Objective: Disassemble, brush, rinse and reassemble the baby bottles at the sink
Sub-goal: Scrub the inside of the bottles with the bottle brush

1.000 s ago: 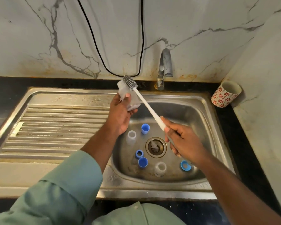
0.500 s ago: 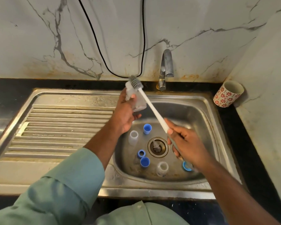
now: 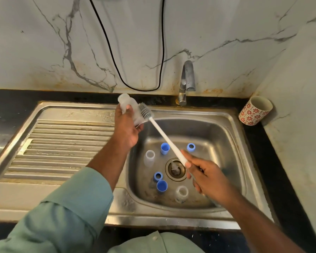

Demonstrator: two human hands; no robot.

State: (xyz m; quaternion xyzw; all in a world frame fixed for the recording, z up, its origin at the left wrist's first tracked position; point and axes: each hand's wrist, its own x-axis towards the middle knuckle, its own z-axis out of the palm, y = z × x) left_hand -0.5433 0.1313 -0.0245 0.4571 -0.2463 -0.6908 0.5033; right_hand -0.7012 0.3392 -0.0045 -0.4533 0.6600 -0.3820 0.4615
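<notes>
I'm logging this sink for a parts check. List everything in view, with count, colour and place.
bottle: 1, clear, held above the sink's left rim
brush: 1, white handle, grey bristles, head against the bottle
loose bottles: 2, clear, in the basin
blue parts: 4, blue, in the basin around the drain
nipple: 1, clear, on the drain
sink: 1, steel, centre
tap: 1, steel, behind the basin
cup: 1, white with red flowers, right counter
cable: 1, black, on the wall
hands: left holds the bottle, right holds the brush

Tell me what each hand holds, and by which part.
Left hand grips a clear bottle round its body. Right hand holds the brush by the lower end of its white handle.
</notes>
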